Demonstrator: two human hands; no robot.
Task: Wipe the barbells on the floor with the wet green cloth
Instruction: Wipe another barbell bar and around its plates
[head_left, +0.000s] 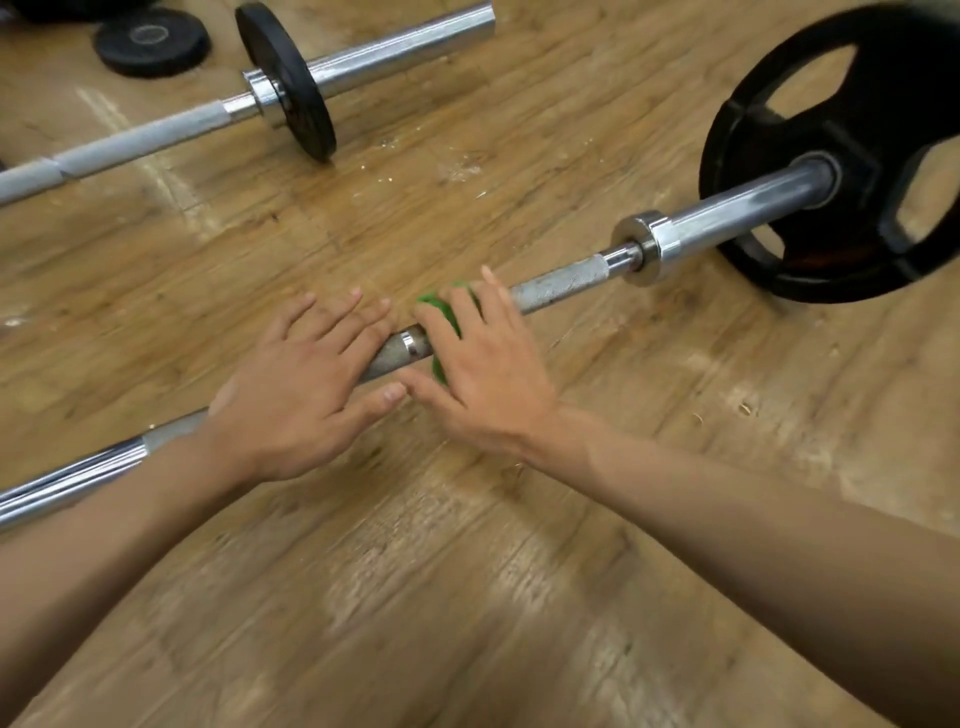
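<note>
A steel barbell (563, 283) lies slantwise across the wooden floor, with a large black plate (841, 156) on its right end. My right hand (483, 364) presses the green cloth (441, 312) onto the knurled shaft, fingers fairly straight over it; only bits of the cloth show between the fingers. My left hand (301, 384) rests flat on the shaft just to the left, fingers spread, thumb close to the right thumb. A second barbell (135, 137) with a small black plate (285, 78) lies farther back at the upper left.
A loose black weight plate (150, 44) lies flat on the floor at the top left. The wooden floor (467, 597) is worn and scuffed, with pale patches near me and small crumbs between the two bars.
</note>
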